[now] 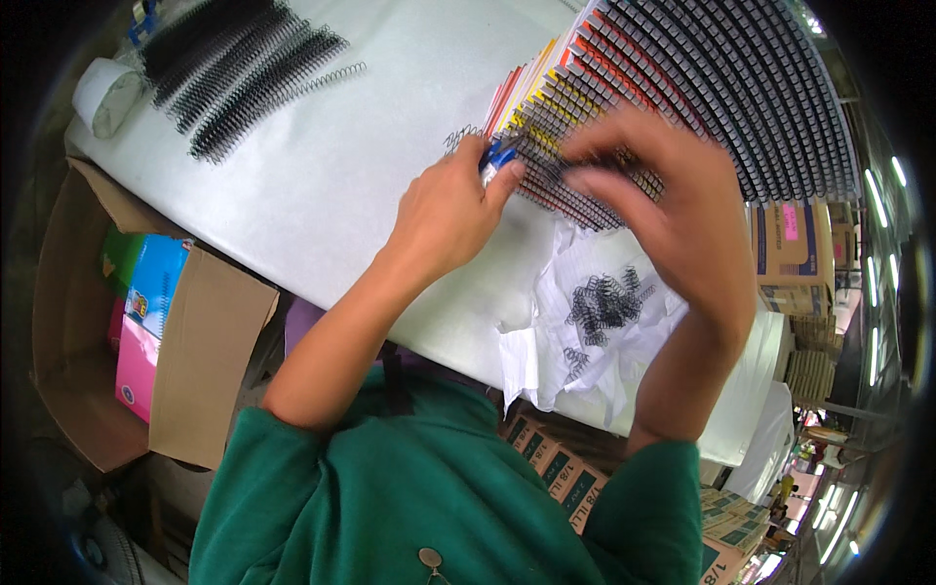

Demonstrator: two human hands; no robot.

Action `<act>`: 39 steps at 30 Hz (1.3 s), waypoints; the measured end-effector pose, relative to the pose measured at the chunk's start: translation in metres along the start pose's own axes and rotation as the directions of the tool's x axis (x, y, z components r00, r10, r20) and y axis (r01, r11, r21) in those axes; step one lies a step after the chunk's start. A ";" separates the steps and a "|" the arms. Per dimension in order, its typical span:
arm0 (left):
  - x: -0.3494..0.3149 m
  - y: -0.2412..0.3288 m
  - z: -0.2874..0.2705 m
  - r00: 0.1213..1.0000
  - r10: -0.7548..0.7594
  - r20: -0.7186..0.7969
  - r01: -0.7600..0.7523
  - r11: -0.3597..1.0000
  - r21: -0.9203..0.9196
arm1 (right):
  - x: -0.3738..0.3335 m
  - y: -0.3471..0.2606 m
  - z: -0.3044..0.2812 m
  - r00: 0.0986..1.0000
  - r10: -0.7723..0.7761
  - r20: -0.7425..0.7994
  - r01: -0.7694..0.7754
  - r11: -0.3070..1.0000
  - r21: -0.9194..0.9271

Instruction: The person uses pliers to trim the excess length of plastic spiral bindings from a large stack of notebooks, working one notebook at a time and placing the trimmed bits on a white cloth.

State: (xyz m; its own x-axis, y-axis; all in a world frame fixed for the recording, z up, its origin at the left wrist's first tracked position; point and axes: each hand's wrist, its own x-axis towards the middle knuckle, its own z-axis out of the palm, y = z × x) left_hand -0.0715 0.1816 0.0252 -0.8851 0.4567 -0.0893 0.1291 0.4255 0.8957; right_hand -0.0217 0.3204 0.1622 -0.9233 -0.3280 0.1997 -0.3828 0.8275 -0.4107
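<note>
My left hand [447,210] is closed around blue-handled pliers [500,156], their dark jaws pointing at the coil-bound edges of a large stack of notebooks [721,93]. A loose end of wire coil [463,136] sticks out just beyond those fingers. Over the near end of the stack, my right hand [673,180] is curled, with thumb and forefinger bent toward each other. Motion smears its fingertips, and whether they grip anything cannot be made out. The notebooks lie with their black spirals side by side, showing red, yellow and white edges.
Short wire offcuts [609,304] lie on crumpled white paper [536,341] at the table's near edge. Long black coils [244,73] rest at the far left beside a white roll [105,97]. An open carton [210,361] with colourful notebooks stands left; more cartons [795,253] are at right.
</note>
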 end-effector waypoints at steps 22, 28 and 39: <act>0.005 -0.021 0.013 0.904 0.200 0.378 0.339 0.207 -0.918 | -0.116 0.076 0.071 0.528 0.660 -0.535 -0.450 0.752 0.482; 0.007 -0.021 0.013 0.865 0.309 0.395 0.356 0.176 -0.918 | -0.079 0.089 0.085 0.454 0.580 -0.677 -0.235 0.811 0.537; 0.004 -0.014 0.013 0.994 0.090 0.065 -0.047 0.873 -0.485 | -0.078 0.097 0.080 0.399 0.526 -0.751 -0.447 0.827 0.342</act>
State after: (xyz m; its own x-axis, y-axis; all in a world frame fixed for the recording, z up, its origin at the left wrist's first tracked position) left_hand -0.0713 0.1877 0.0069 -0.8390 0.5428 -0.0368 -0.0624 -0.0288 0.9976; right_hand 0.0106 0.3895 0.0359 -0.5472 0.6466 0.5315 0.0861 0.6751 -0.7327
